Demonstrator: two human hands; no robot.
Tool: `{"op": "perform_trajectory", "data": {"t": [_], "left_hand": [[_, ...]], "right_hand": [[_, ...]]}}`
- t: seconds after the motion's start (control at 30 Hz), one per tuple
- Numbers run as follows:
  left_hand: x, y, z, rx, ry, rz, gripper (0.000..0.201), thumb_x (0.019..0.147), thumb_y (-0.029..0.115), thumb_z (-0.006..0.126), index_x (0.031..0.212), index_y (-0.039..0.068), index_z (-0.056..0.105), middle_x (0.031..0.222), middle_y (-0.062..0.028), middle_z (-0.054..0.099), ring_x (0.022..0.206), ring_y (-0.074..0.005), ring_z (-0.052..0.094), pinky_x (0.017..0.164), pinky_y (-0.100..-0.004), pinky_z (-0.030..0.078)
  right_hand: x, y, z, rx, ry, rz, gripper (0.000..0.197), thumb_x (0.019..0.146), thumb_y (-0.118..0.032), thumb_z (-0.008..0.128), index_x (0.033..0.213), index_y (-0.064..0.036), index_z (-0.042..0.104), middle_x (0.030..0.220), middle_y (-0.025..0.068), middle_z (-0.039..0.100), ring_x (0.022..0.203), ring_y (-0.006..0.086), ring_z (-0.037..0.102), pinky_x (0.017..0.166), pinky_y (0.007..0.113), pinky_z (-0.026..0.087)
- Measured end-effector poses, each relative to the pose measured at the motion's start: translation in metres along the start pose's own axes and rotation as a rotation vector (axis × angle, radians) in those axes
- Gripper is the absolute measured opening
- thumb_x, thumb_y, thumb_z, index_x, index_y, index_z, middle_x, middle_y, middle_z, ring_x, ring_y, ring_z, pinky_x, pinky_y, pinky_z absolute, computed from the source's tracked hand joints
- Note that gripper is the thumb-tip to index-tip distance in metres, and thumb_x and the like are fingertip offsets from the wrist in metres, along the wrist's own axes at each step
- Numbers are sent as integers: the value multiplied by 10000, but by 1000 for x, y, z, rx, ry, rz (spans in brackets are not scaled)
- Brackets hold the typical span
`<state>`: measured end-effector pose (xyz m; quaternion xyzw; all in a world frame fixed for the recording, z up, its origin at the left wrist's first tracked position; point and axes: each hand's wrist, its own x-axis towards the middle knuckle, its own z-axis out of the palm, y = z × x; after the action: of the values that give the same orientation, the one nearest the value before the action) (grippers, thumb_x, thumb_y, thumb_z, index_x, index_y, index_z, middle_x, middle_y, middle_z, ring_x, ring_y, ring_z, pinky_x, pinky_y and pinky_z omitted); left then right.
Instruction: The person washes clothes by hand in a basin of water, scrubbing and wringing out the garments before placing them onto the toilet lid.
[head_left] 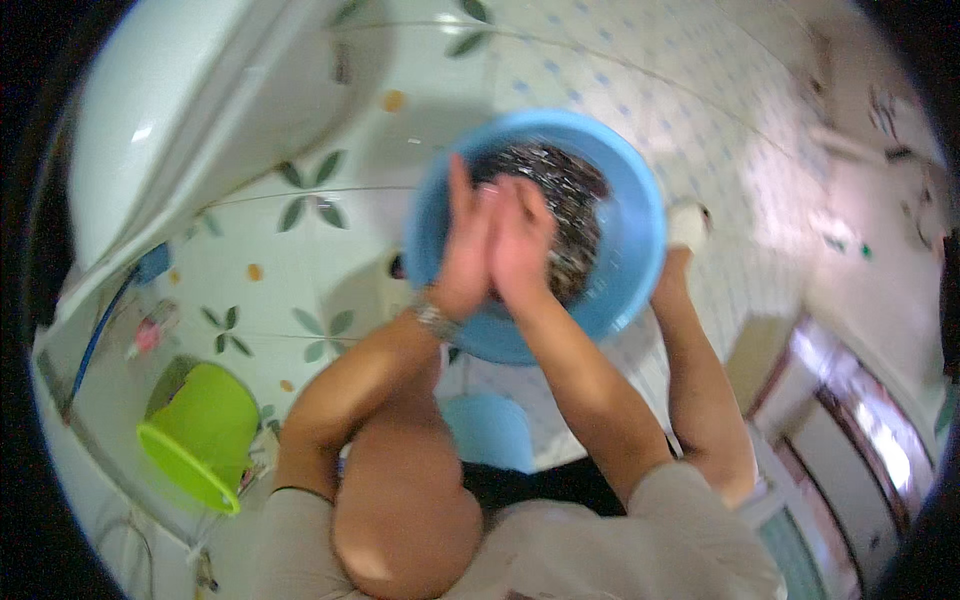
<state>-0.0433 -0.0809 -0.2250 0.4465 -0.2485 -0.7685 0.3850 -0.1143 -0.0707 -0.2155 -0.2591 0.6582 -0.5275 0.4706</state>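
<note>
A round blue basin (640,240) stands on the tiled floor in front of me. Inside it lies a dark, glistening, wet-looking mass (570,200), perhaps cloth, too blurred to name. Over the left part of the basin, my left hand (467,245) and my right hand (520,235) press against each other, palms inward. One finger of the left hand sticks up apart from the others; the right fingers look curled. Whatever is between the palms is hidden. A metal-coloured band (436,318) circles my left wrist.
A bright green bucket (205,435) stands at lower left, tilted in view. Beside it are a blue hose (100,335) and a pink-and-clear item (152,330). A large white fixture (160,130) fills the upper left. Between my legs shows a light-blue object (488,430). A shiny-fronted cabinet (840,430) is at right.
</note>
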Motion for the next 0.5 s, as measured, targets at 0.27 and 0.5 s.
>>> {"op": "perform_trajectory", "data": {"t": [0.27, 0.5], "left_hand": [[-4, 6, 22, -447, -40, -234, 268, 1027, 281, 498, 1177, 82, 595, 1056, -37, 661, 991, -143, 619, 898, -321, 504], [-7, 24, 28, -224, -18, -245, 320, 1028, 322, 484, 1104, 42, 617, 988, -41, 648, 883, -132, 607, 809, -297, 500]], "right_hand": [[16, -15, -45, -974, -125, -775, 420, 965, -215, 422, 1317, -34, 562, 1446, 125, 506, 1436, 424, 287, 1167, 600, 60], [-18, -24, -26, -429, -69, -447, 526, 1011, -260, 440, 1457, 12, 380, 1502, 158, 411, 1408, 329, 350, 1170, 462, 237]]}}
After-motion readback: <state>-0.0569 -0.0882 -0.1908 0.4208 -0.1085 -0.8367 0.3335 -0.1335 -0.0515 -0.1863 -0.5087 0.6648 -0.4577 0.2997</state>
